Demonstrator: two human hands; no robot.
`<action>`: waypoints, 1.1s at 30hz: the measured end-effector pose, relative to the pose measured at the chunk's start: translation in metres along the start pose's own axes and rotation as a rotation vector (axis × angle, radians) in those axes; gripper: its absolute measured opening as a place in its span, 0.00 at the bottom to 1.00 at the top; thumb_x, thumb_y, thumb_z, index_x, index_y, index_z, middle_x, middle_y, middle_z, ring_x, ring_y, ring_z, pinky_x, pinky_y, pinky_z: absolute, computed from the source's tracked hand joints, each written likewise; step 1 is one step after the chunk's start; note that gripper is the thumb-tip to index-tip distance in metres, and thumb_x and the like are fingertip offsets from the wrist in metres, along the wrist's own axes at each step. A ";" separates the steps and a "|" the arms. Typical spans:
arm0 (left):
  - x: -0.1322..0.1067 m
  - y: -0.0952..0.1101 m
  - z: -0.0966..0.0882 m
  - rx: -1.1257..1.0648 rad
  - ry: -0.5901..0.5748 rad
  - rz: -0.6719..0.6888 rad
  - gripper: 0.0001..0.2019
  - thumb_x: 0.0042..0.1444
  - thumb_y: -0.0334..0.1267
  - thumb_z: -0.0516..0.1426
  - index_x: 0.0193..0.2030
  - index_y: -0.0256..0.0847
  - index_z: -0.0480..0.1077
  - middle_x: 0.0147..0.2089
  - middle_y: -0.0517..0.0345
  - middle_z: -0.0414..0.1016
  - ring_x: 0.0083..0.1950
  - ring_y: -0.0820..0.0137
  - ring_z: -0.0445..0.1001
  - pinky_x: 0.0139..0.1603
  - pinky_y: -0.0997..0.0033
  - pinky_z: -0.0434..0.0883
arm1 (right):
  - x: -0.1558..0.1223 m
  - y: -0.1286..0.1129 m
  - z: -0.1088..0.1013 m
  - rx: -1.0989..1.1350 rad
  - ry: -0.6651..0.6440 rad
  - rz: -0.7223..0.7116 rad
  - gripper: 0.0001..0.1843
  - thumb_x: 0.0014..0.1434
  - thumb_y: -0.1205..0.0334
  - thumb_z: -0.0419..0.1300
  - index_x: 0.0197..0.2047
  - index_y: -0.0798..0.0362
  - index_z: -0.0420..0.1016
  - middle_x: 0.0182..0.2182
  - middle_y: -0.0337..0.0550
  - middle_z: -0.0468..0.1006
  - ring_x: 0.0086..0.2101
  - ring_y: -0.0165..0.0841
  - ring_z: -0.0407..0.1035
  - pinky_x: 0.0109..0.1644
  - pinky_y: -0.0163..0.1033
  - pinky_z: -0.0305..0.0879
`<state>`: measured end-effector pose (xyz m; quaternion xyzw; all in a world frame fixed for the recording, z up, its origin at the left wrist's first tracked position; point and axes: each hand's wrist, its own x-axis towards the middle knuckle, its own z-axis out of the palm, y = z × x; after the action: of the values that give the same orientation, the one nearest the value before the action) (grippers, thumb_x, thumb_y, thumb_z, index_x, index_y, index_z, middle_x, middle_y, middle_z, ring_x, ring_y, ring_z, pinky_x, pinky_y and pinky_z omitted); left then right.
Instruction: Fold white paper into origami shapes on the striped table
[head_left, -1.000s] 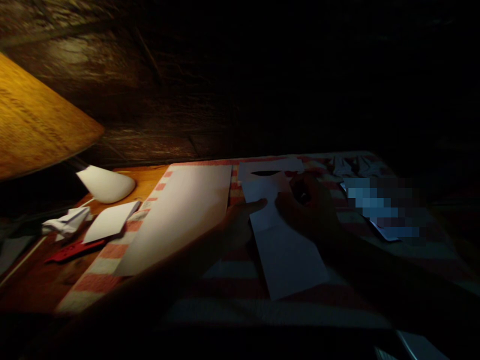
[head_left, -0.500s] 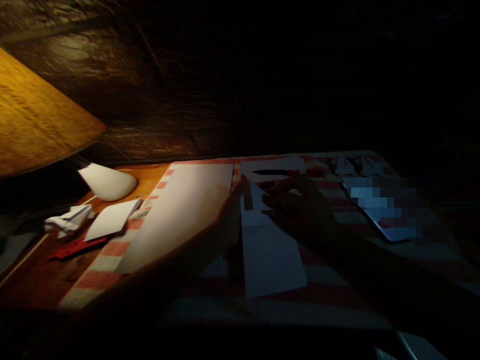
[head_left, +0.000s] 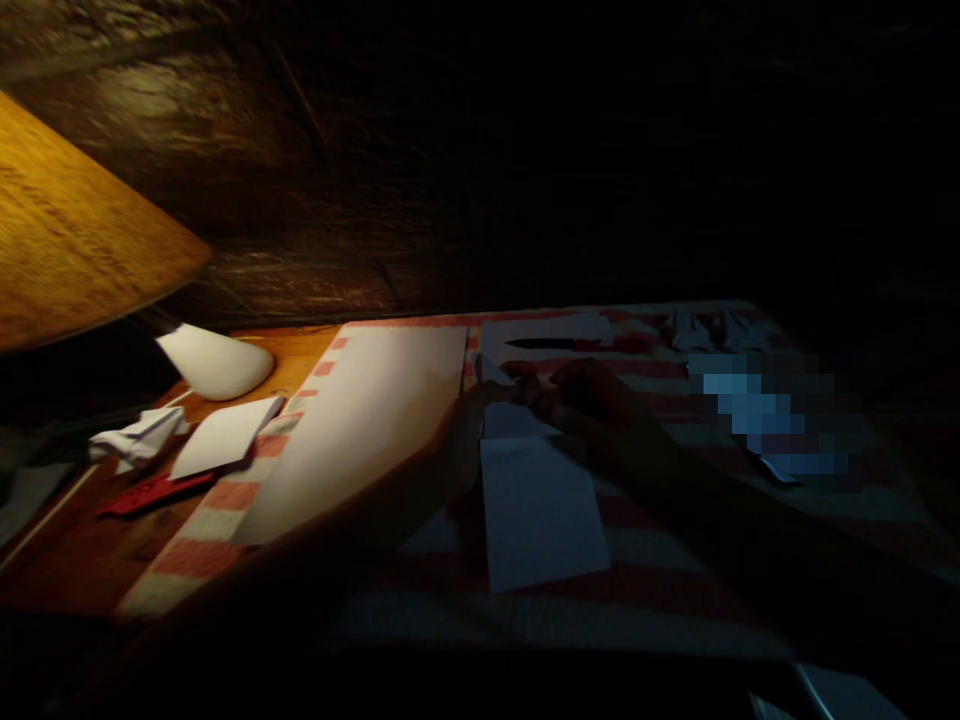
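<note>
A creased white sheet of paper (head_left: 544,512) hangs between my hands over the striped cloth, its upper end folded to a pointed corner. My left hand (head_left: 469,415) grips its left edge, the thumb reaching across the fold. On the upper right, my right hand (head_left: 589,395) pinches the paper, its fingertips meeting the left thumb. Deep shadow hides most of the fingers. Just beyond the hands lies a knife (head_left: 544,344) with a dark blade and red handle, partly over another white sheet (head_left: 547,327).
A large white sheet (head_left: 375,400) covers the left of the striped cloth (head_left: 199,555). Further left are a lamp base (head_left: 217,365) under a yellow shade (head_left: 82,230), crumpled paper (head_left: 139,438), folded paper (head_left: 225,438) and a red-handled tool (head_left: 154,493). A blurred-out screen (head_left: 772,415) lies right.
My left thumb has come down and rightward over the paper's upper fold. My right hand has shifted slightly, so the fingertips of both hands now meet.
</note>
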<state>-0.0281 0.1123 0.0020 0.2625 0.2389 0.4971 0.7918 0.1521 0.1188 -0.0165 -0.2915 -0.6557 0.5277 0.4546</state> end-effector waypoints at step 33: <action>-0.003 0.006 0.007 0.142 0.014 0.255 0.06 0.59 0.35 0.64 0.36 0.40 0.69 0.28 0.64 0.66 0.33 0.73 0.71 0.38 0.73 0.70 | 0.002 -0.004 0.006 -0.003 -0.032 0.181 0.17 0.48 0.62 0.73 0.35 0.52 0.69 0.36 0.41 0.77 0.37 0.34 0.72 0.42 0.42 0.69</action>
<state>-0.0288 0.1106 0.0115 0.3427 0.2437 0.5774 0.6998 0.1458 0.1171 -0.0122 -0.3416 -0.6347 0.5702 0.3942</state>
